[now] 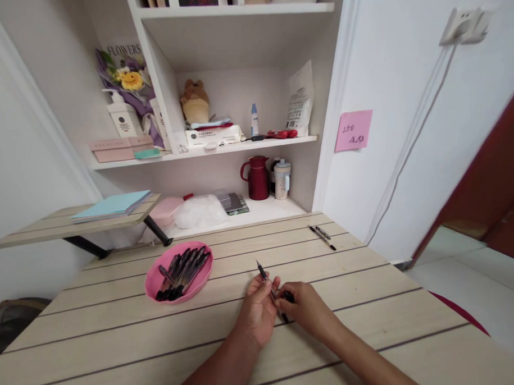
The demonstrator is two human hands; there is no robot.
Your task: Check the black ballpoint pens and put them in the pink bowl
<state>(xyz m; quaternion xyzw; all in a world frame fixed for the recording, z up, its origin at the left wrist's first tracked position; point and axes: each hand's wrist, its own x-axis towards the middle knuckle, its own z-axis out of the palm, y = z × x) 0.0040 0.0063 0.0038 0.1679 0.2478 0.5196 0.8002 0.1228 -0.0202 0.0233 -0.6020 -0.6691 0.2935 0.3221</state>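
My left hand [259,307] pinches a thin black pen [265,276] whose tip points up and away from me. My right hand [305,306] is closed on a small black piece [288,296], perhaps the pen's cap or barrel end, right beside the left hand. Both hands rest low over the wooden table [118,332]. To the left sits a pink tray [153,283] holding several black pens [184,268]. Two more pens [322,237] lie loose near the table's far right edge.
Behind the table stand white shelves with a red jug [256,178], a white mug [282,179], a plush toy [195,102] and bottles. A small raised side desk [72,224] carries blue notebooks. A pink sticky note [353,131] hangs on the right wall.
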